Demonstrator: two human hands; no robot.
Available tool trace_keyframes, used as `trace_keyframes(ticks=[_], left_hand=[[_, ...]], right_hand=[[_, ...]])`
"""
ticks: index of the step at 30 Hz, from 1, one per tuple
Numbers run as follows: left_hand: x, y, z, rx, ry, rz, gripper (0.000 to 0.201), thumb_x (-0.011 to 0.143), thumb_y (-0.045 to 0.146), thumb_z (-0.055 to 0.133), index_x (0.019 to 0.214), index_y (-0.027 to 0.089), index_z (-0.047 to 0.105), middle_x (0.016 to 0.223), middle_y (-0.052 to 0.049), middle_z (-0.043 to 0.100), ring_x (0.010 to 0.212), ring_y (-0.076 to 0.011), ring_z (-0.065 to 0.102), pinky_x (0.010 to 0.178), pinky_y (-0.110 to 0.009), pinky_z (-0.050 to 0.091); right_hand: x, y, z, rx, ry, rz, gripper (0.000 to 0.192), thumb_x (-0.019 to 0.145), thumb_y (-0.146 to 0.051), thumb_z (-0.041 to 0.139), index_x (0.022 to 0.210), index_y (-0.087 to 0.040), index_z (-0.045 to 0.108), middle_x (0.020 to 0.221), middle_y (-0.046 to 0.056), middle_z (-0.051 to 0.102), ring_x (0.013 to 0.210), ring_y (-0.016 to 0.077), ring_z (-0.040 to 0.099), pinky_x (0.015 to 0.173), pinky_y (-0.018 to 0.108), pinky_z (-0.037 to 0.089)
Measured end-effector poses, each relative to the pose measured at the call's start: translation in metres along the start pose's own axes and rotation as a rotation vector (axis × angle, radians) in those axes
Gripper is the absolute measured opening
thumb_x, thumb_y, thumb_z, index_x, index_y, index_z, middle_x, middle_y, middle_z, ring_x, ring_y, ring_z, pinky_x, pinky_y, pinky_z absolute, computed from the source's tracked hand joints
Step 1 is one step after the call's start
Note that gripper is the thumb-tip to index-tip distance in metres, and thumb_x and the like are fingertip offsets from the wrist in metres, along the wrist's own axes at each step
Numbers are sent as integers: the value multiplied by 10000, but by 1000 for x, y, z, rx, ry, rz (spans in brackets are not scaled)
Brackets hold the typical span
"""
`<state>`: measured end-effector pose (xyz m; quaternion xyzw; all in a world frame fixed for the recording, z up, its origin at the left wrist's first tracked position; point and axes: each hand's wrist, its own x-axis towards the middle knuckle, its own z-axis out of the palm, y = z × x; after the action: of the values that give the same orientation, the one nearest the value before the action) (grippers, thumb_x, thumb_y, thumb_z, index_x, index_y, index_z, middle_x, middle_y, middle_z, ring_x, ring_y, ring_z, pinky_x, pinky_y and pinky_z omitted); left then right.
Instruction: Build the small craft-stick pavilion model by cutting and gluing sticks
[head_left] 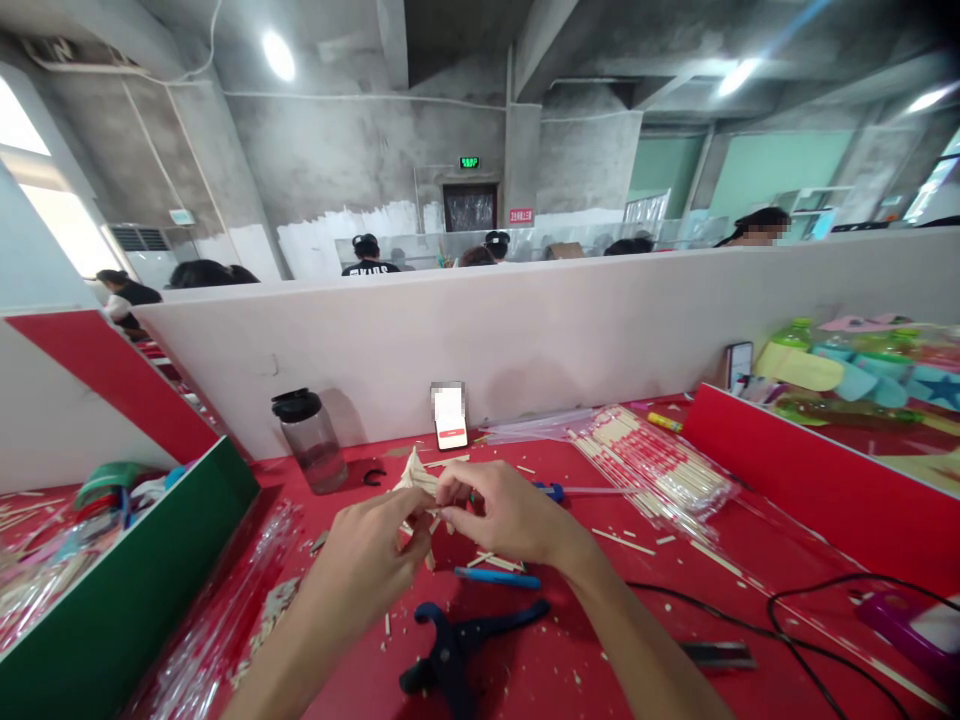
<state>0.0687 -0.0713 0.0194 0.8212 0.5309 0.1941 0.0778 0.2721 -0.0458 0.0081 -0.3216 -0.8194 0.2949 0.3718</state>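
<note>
In front of the phone (451, 418), the left hand (379, 540) and right hand (499, 508) pinch a wooden piece (412, 473), with a bottle (310, 445) left of the phone.

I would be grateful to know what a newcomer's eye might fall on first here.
Probably the left hand and right hand, close together at a pale stick-like piece over the bright red table. Just beyond them, a phone with a lit screen stands by the white partition. Nearer the viewer lies a dark blue hand tool.
</note>
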Motion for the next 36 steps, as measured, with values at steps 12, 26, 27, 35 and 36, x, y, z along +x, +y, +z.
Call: trace_keyframes(ticks=[12, 26, 27, 35, 36], left_hand=[[3, -2, -4, 7, -64, -46, 185, 791, 111, 507, 835, 235, 637, 831, 6, 752, 761, -207, 690, 644, -263, 385], [4, -6, -9, -77, 184, 48, 221, 941, 381, 545, 881, 287, 737, 916, 25, 786, 767, -167, 714, 650, -223, 452], [3, -6, -8, -82, 202, 46, 210, 936, 373, 552, 884, 292, 739, 918, 30, 787, 766, -164, 715, 652, -219, 455], [1, -5, -8, 7, 107, 71, 220, 966, 324, 496, 931, 274, 707, 843, 24, 789, 663, -168, 697, 596, -225, 402], [0, -5, -8, 27, 91, 71, 220, 973, 317, 488, 941, 270, 700, 827, 22, 782, 631, -165, 676, 588, -230, 388]], right_hand=[[1, -6, 5, -45, -16, -42, 200, 789, -48, 602, 889, -219, 616, 756, -44, 654, 675, 110, 609, 638, 189, 428], [4, -1, 5, -1, 94, 6, 145, 928, -128, 628, 945, -231, 728, 893, -17, 764, 771, 121, 670, 701, 206, 436], [4, -1, 6, 12, 98, 16, 136, 926, -128, 634, 938, -227, 727, 890, -16, 762, 773, 121, 668, 706, 205, 437], [5, -1, 6, 5, 94, 31, 85, 917, -170, 669, 879, -215, 730, 810, -23, 737, 707, 120, 609, 661, 209, 402], [5, -1, 6, 14, 90, 24, 89, 916, -162, 668, 882, -214, 732, 816, -20, 740, 720, 123, 618, 672, 210, 408]])
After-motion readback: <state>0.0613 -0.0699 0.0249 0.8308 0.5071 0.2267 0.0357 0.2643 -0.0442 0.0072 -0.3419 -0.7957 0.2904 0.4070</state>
